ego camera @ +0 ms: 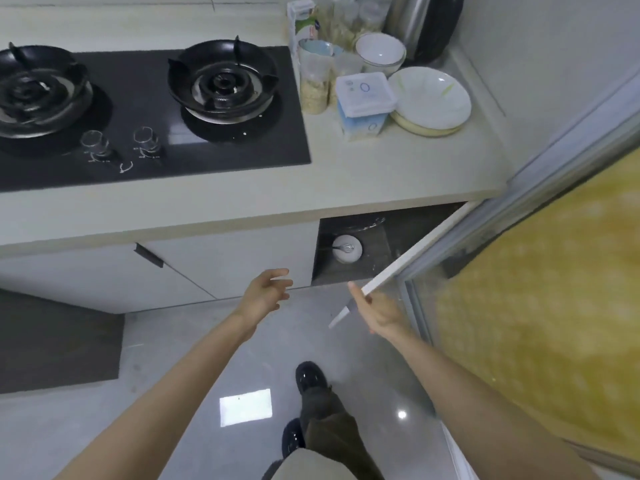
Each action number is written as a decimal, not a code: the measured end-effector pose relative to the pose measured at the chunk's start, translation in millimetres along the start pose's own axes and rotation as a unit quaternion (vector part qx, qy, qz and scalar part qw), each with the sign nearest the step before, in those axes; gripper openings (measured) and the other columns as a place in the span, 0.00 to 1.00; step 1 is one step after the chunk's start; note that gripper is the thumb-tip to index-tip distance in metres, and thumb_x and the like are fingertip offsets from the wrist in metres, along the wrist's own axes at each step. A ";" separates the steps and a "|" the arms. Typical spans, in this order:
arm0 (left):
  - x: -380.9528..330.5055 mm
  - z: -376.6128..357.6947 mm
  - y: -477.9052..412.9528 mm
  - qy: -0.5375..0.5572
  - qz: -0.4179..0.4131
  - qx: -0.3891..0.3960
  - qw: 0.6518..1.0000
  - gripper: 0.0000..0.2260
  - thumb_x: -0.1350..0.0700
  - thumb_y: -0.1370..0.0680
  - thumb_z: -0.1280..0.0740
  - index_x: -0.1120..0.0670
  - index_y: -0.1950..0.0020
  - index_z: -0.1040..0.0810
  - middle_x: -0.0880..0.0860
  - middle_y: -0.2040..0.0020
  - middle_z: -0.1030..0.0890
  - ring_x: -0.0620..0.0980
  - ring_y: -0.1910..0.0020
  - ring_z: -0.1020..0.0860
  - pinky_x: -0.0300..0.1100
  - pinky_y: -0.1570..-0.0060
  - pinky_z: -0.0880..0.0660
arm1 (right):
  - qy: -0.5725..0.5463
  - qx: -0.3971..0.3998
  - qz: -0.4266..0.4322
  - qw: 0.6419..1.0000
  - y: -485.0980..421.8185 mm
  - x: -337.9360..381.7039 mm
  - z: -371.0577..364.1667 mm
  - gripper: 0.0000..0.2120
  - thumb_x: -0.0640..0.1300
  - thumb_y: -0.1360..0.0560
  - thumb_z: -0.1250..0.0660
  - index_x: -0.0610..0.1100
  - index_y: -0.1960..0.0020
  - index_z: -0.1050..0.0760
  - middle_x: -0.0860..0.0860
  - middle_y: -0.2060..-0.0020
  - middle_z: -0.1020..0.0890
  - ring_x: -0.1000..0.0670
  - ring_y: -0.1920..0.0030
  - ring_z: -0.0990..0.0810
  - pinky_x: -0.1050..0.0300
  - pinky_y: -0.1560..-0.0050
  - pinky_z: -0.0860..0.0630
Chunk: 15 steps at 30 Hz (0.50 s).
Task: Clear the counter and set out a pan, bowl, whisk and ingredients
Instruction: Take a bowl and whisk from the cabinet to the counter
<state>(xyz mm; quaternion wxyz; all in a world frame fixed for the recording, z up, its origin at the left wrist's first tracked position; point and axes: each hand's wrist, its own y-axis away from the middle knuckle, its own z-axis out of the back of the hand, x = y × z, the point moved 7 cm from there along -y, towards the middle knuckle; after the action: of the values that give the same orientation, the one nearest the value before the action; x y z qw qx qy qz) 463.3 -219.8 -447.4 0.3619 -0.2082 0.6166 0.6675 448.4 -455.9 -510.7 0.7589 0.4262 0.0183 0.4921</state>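
My right hand (379, 311) grips the edge of the white cabinet door (408, 256), which stands swung open below the counter (346, 181). Inside the dark cabinet a white bowl (353, 256) sits with a metal whisk (346, 248) lying in it; a dark pan (360, 223) shows at the top of the opening. My left hand (268, 291) hovers with relaxed fingers, holding nothing, left of the opening. At the counter's back right stand white bowls (380, 51), stacked plates (433, 98), a lidded plastic box (363, 98), jars (313, 84) and a carton (301, 19).
A black two-burner gas hob (145, 109) fills the left of the counter. A kettle (426, 22) stands in the back corner. A glass sliding door with a yellow panel (554, 306) is close on the right. My legs and black shoes (311, 379) are on the grey floor.
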 end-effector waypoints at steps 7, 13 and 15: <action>11.7 -65.1 33.2 -0.039 -0.016 0.063 0.997 0.15 0.63 0.20 0.43 0.54 0.34 0.29 0.52 0.43 0.22 0.51 0.49 0.23 0.43 0.46 0.29 | -0.042 -0.078 -0.130 0.988 58.7 -123.2 21.2 0.32 0.65 0.27 0.55 0.45 0.46 0.21 0.49 0.48 0.18 0.43 0.47 0.22 0.52 0.42 0.27; -3.1 -118.5 45.2 -0.076 -0.038 0.104 0.991 0.15 0.64 0.20 0.43 0.54 0.35 0.29 0.52 0.42 0.23 0.51 0.48 0.24 0.44 0.44 0.29 | -0.010 -0.181 -0.176 0.968 84.8 -189.8 72.3 0.18 0.38 0.22 0.42 0.34 0.34 0.39 0.37 0.44 0.23 0.38 0.43 0.23 0.46 0.45 0.25; -9.9 -137.2 45.9 -0.085 -0.045 0.113 0.989 0.15 0.63 0.20 0.43 0.54 0.35 0.29 0.51 0.43 0.23 0.51 0.48 0.23 0.44 0.44 0.29 | 0.032 -0.202 -0.179 0.962 83.9 -206.3 93.6 0.17 0.35 0.24 0.40 0.33 0.37 0.37 0.36 0.44 0.24 0.38 0.44 0.24 0.47 0.47 0.25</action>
<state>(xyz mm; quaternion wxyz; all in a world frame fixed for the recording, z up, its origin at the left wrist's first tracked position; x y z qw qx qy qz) 412.7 -354.7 -430.4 0.4642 -0.1359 0.6447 0.5920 322.7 -659.3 -476.1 0.9039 0.2376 0.0186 0.3552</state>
